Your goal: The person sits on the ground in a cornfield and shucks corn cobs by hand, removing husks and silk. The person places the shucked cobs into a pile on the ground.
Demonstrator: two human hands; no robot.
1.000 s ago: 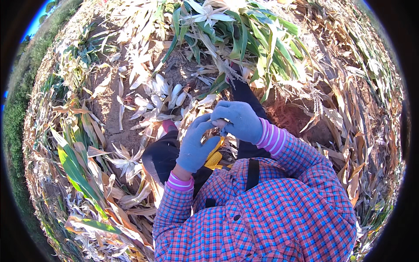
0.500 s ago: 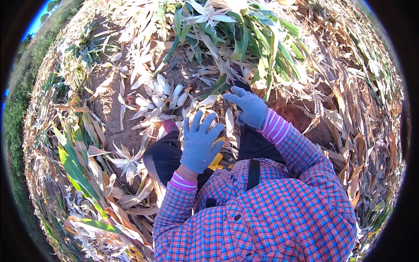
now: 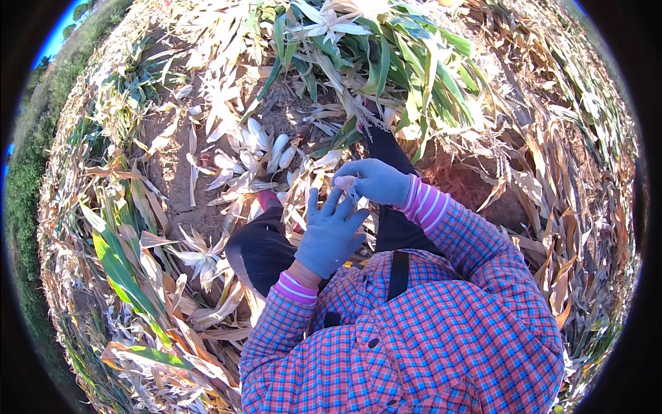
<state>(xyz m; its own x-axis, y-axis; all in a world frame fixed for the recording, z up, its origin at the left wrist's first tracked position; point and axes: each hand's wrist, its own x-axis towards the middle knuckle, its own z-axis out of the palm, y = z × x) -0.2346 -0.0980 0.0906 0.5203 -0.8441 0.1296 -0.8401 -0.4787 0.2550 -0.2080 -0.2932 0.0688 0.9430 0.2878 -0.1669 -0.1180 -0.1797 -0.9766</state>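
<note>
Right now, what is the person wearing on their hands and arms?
Both hands wear light blue knit gloves: the left hand and the right hand. Each wrist shows a ribbed cuff striped pink, purple and white, the left cuff and the right cuff. Over the arms are the sleeves of a checked shirt in red, blue and white, with small dark buttons.

We saw no packages, labels, signs or screens anywhere around the hands.
</note>
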